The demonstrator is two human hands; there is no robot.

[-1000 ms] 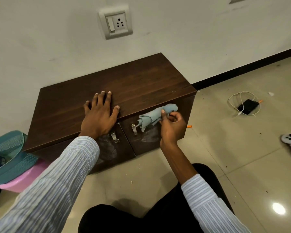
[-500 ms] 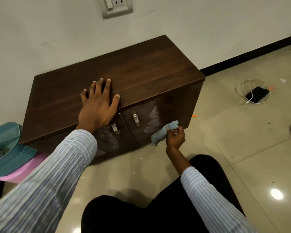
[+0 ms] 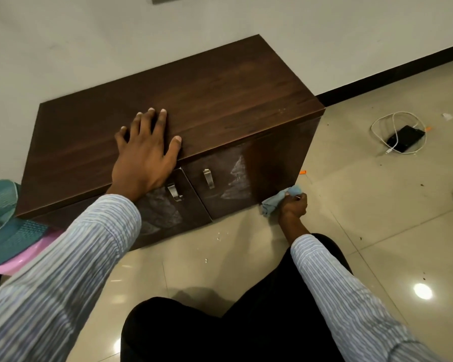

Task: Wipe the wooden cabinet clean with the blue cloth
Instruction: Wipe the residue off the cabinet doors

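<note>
Now the right hand (image 3: 293, 205) grips the bunched blue cloth (image 3: 277, 202) at the wooden cabinet (image 3: 194, 100)'s bottom corner; the left hand (image 3: 144, 158) lies flat.

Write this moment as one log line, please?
step: wiping cabinet front | right hand: gripping blue cloth at lower right corner of wooden cabinet | left hand: flat on top | dusty smears: remain on doors

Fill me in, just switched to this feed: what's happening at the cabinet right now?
A person is wiping a low wooden cabinet on the floor. The left hand lies flat on its top near the front edge. The right hand has a bunched blue cloth in its grip, down at the bottom right corner of the front. Pale dusty smears show on both doors: the right door and the left door below the sleeve, so the front is not clean yet.
</note>
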